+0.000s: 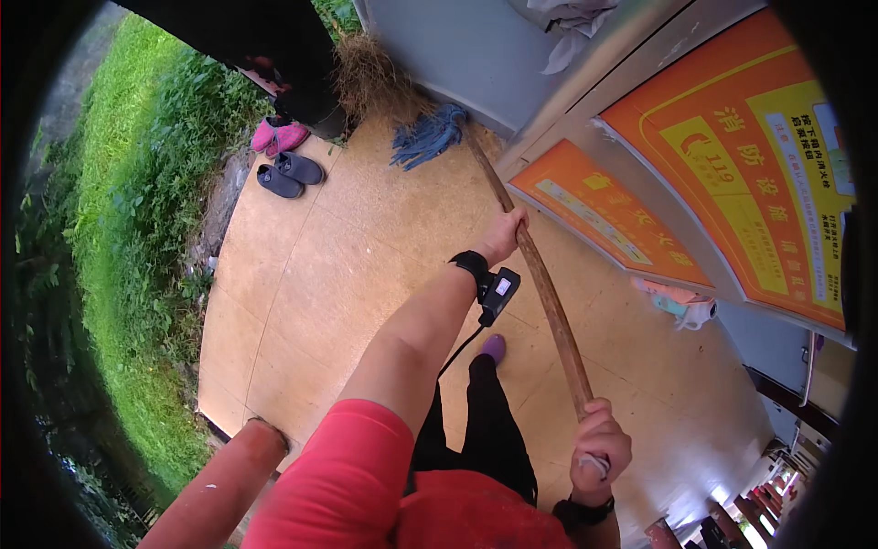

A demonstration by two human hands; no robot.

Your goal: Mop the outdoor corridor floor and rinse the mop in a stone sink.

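Observation:
A mop with a long wooden handle slants across the view in front of me. Its blue cloth-strip head rests on the tan floor near the foot of the grey wall. My left hand grips the handle partway down, on the mop-head side. Close to the upper end of the handle, my right hand is closed round it, with a bit of pale material showing between the fingers. On my left wrist is a black strap with a box-shaped device and a cable.
Dry brown bristles, apparently a twig broom, lie beside the mop head. Dark grey shoes and pink shoes stand near the grassy edge. Orange panels with writing line the wall at right. A reddish post rises at lower left.

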